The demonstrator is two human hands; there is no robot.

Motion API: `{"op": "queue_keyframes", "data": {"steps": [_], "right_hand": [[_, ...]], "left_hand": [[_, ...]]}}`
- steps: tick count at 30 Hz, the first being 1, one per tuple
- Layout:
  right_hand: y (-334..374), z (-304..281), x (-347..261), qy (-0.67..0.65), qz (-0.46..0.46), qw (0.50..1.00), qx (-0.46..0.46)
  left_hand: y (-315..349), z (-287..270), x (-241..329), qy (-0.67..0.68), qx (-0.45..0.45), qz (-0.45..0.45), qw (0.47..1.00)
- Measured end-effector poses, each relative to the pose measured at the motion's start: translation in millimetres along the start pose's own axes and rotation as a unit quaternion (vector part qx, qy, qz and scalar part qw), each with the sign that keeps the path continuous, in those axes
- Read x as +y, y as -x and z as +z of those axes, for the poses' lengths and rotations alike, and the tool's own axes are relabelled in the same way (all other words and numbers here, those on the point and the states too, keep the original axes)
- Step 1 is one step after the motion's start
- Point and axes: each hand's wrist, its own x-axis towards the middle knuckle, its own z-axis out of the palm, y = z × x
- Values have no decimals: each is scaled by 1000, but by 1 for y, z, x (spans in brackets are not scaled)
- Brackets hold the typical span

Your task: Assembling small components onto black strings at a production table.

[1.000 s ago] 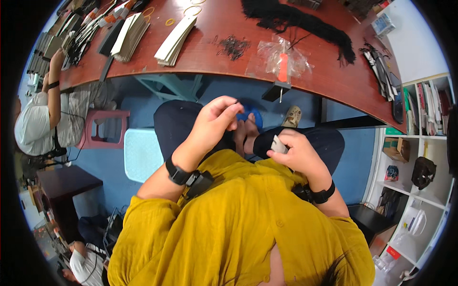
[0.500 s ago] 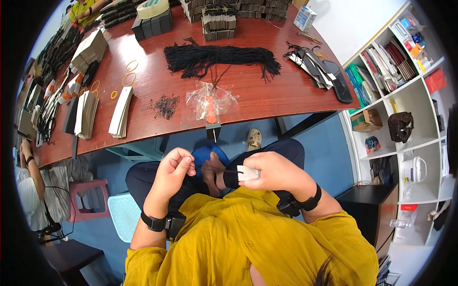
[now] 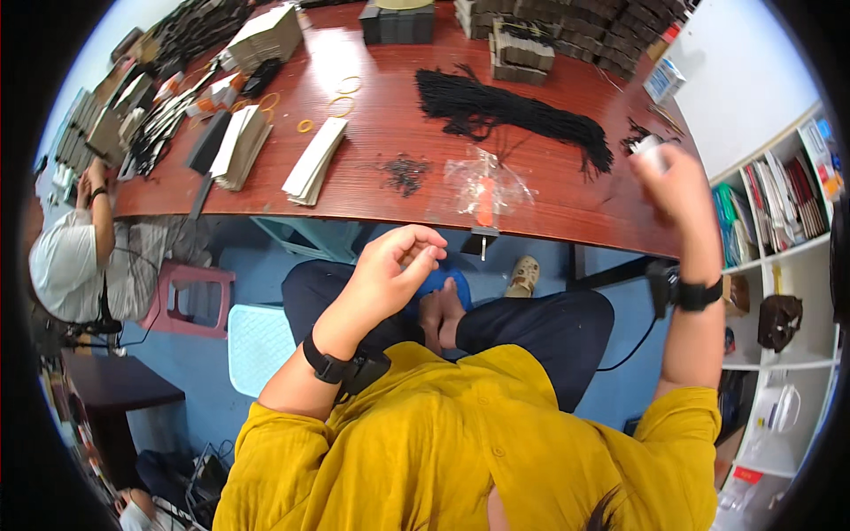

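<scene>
My left hand [image 3: 390,273] hovers above my lap, before the table edge. Its fingers are loosely curled, thumb and index tip apart, with nothing visible between them. My right hand [image 3: 677,190], slightly blurred, reaches over the table's right end and grips a white card tag [image 3: 651,155]. Black cord ends [image 3: 636,137] lie beside that tag; the hand hides most of what is under it. A long bundle of black cords [image 3: 513,115] stretches across the table. Closer to me are a clear plastic bag [image 3: 509,190] with an orange strip and a small heap of black pieces [image 3: 405,173].
Stacks of white card strips [image 3: 316,162] and yellow rubber bands [image 3: 341,106] lie on the red-brown table [image 3: 372,133]. Bundled grey stacks [image 3: 522,53] stand at the back. A clip [image 3: 478,241] sits at the front edge. Shelves [image 3: 815,257] flank the right; another person [image 3: 75,252] sits left.
My right hand has moved from above my lap to the table's far right, carrying the white tag. My left hand's pinch has loosened and the cord has left it. The view has shifted.
</scene>
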Motion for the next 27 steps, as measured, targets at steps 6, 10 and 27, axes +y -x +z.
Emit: {"op": "queue_keyframes", "data": {"steps": [6, 10, 27], "right_hand": [[-108, -5, 116, 178, -33, 976, 123], [-116, 21, 134, 163, -83, 972, 151], [-69, 38, 110, 190, -60, 972, 124]], "left_hand": [[-26, -60, 34, -499, 235, 226, 803], [-32, -108, 25, -555, 276, 108, 777], [-36, -94, 27, -504, 288, 76, 810]]}}
